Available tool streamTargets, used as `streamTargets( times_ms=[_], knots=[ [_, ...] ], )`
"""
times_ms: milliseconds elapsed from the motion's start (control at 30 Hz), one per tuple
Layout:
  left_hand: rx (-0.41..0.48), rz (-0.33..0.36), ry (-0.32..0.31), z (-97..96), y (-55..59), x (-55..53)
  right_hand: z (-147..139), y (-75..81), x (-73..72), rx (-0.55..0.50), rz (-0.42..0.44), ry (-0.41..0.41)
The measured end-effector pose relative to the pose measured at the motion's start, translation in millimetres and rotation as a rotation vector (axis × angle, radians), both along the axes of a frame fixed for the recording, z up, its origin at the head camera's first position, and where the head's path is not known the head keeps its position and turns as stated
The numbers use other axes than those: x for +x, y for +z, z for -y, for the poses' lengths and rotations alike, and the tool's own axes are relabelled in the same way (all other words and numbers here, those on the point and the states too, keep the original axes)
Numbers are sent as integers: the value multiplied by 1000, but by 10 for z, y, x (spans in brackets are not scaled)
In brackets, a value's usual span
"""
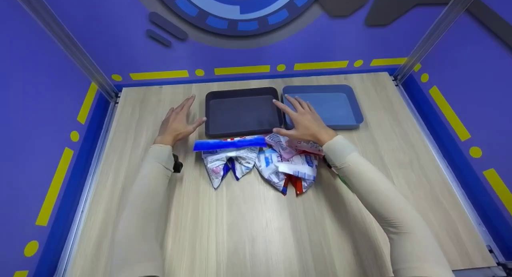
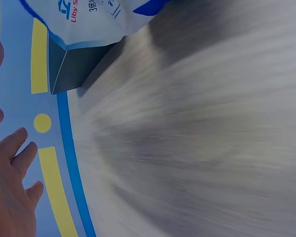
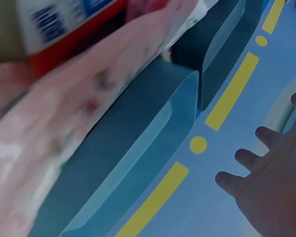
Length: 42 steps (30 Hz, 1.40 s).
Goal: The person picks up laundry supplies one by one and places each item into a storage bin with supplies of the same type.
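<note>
My left hand [image 1: 178, 123], fingers spread, is to the left of the black tray [image 1: 244, 114], its thumb pointing at the tray's left edge. My right hand [image 1: 306, 123] is spread out too, over the near left part of the blue-grey tray [image 1: 354, 109], holding nothing. Between my forearms lie several crumpled plastic packets. One is white with a blue band [image 1: 230, 144], in front of the black tray. Another is white, blue and red [image 1: 294, 167], with a pink packet [image 1: 282, 145] behind it, partly under my right wrist.
Both trays stand side by side on a wooden table [image 1: 240, 229], near the blue back wall [image 1: 240, 55] with yellow marks. Side walls with metal posts [image 1: 66, 41] enclose the table. A small black object [image 1: 177, 164] is at my left wrist.
</note>
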<state>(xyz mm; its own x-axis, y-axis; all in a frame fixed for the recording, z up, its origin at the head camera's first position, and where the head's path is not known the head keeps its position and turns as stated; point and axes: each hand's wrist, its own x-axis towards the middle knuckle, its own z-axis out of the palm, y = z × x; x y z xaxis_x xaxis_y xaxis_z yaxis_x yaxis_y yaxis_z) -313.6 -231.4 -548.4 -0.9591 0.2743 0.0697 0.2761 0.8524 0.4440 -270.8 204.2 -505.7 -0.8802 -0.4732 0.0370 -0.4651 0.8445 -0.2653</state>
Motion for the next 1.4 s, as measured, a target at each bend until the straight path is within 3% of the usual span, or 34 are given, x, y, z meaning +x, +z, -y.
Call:
streamTargets(
  times_ms=[633,1100,1400],
  knots=[
    [-63,67,-56,-231,-43,-154,752,-15,15,-2,10,135],
    [-109,125,-116,-268,-154,-100,1020,-88,116,7,67,211],
    [-91,193,-135,-271,-154,-102,1129,-101,140,5,83,239]
  ],
)
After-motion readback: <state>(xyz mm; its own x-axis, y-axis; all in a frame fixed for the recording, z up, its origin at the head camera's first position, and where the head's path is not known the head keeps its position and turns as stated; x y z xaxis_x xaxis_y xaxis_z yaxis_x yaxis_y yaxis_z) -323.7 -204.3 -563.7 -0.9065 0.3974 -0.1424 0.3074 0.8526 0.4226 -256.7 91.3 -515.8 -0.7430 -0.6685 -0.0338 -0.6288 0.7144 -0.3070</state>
